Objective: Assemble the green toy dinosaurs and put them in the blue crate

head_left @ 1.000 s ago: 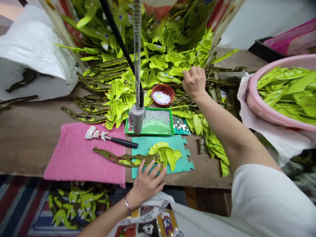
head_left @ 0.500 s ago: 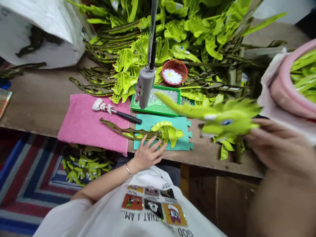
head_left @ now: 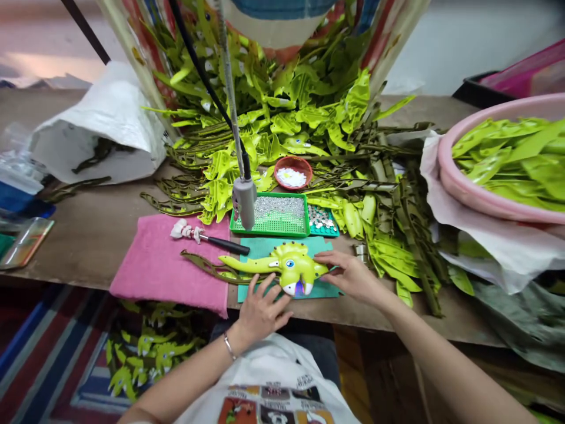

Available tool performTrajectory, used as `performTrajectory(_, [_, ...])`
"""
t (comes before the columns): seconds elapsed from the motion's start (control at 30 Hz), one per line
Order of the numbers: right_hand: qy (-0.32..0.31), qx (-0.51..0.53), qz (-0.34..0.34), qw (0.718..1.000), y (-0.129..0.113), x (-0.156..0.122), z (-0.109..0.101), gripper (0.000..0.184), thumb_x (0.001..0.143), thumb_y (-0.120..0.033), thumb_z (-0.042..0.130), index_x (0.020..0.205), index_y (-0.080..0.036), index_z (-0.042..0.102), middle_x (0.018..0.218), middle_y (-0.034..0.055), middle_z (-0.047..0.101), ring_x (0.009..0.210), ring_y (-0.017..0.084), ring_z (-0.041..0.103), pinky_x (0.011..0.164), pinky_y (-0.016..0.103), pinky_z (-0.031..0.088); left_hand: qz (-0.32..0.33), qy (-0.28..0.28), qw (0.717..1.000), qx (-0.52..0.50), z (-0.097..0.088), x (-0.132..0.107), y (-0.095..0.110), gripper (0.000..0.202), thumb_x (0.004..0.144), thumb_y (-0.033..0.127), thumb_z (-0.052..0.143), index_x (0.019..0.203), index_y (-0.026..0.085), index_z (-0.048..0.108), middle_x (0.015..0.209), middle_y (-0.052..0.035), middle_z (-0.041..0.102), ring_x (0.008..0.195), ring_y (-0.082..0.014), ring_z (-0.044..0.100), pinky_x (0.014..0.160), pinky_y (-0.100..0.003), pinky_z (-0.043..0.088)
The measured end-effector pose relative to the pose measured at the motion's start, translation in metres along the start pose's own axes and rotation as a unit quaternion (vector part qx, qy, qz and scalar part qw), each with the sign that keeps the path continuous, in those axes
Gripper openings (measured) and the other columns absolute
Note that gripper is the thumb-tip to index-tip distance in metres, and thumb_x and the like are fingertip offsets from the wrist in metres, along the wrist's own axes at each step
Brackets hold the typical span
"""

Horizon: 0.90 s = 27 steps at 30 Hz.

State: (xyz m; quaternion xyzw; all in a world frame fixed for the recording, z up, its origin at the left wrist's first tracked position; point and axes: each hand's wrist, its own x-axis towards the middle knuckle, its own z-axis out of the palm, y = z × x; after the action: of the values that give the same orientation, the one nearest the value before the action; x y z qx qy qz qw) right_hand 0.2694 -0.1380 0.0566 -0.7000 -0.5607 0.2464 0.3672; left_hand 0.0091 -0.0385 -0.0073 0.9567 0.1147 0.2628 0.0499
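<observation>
Lime-green plastic dragon-head piece (head_left: 296,268), face up over curved olive-brown plastic strip (head_left: 206,266) on turquoise foam mat (head_left: 260,243), pinched at its right end by right hand (head_left: 353,275) and braced by loosely spread, ungripping left hand (head_left: 261,312), presumably for steadiness.

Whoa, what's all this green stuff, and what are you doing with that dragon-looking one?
A person's right hand has fingers at the right end of a green dragon-head piece, which lies eye-up over a brown curved strip on the turquoise foam mat. The left hand is spread at the near side. Behind them lies a hammer with a cloth-wrapped head, partly on the pink towel.
</observation>
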Motion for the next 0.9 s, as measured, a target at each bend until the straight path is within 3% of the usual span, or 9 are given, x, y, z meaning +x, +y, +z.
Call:
performTrajectory(0.2, [-0.015,-0.090,-0.056,0.994,0.003,0.001,-0.010,0.032,0.080,-0.019,0.067,0.109,-0.028,0.078,0.108,0.0060,0.078,0.098,0.028,0.075,0.092,0.044,0.063,0.000,-0.019,1.000,-0.020,-0.002,-0.001,0.001,0.028,0.089,0.041,0.066,0.113,0.028,0.071,0.113,-0.0047,0.070,0.129,-0.0269,0.051,0.119,-0.049,0.024])
performTrajectory(0.33, [0.020,-0.033,-0.042,0.998,0.012,0.004,-0.018,0.024,0.079,-0.032,0.075,0.102,-0.030,0.079,0.099,0.0033,0.079,0.092,0.027,0.076,0.089,0.042,0.063,0.000,-0.045,0.999,-0.020,-0.004,-0.001,0.003,0.037,0.093,0.039,0.060,0.127,0.026,0.065,0.124,-0.0066,0.068,0.133,-0.0290,0.049,0.120,-0.054,0.021])
performTrajectory(0.43, [0.051,0.009,-0.053,0.997,0.016,0.004,-0.016,0.023,0.077,-0.032,0.078,0.100,-0.031,0.079,0.099,0.0024,0.080,0.095,0.027,0.075,0.092,0.043,0.062,0.000,-0.048,0.999,-0.018,-0.005,-0.001,0.004,0.039,0.094,0.039,0.059,0.129,0.024,0.064,0.124,-0.0081,0.068,0.132,-0.0289,0.050,0.119,-0.054,0.023])
performTrajectory(0.63, [0.013,0.014,-0.056,0.998,0.019,0.003,-0.007,0.026,0.078,-0.028,0.077,0.104,-0.032,0.078,0.106,0.0018,0.078,0.105,0.027,0.073,0.103,0.046,0.057,0.014,-0.048,0.999,-0.021,-0.008,-0.002,0.001,0.030,0.093,0.032,0.060,0.121,0.024,0.067,0.114,-0.0090,0.071,0.130,-0.0287,0.055,0.114,-0.050,0.033])
performTrajectory(0.77, [-0.005,0.013,-0.046,0.999,0.022,0.002,-0.004,0.024,0.081,-0.029,0.073,0.105,-0.030,0.078,0.108,0.0029,0.077,0.103,0.026,0.074,0.099,0.043,0.060,0.046,-0.024,0.998,-0.037,-0.012,-0.004,-0.006,0.030,0.093,0.025,0.059,0.122,0.020,0.065,0.113,-0.0092,0.073,0.129,-0.0280,0.057,0.110,-0.046,0.040])
performTrajectory(0.9, [-0.019,0.003,-0.034,0.999,0.025,0.001,-0.002,0.024,0.084,-0.030,0.070,0.106,-0.028,0.078,0.108,0.0030,0.077,0.103,0.025,0.074,0.096,0.043,0.061,0.068,0.036,0.995,-0.064,-0.023,0.002,-0.014,0.036,0.091,0.017,0.061,0.126,0.024,0.061,0.106,-0.0044,0.075,0.107,-0.0187,0.067,0.097,-0.035,0.048])
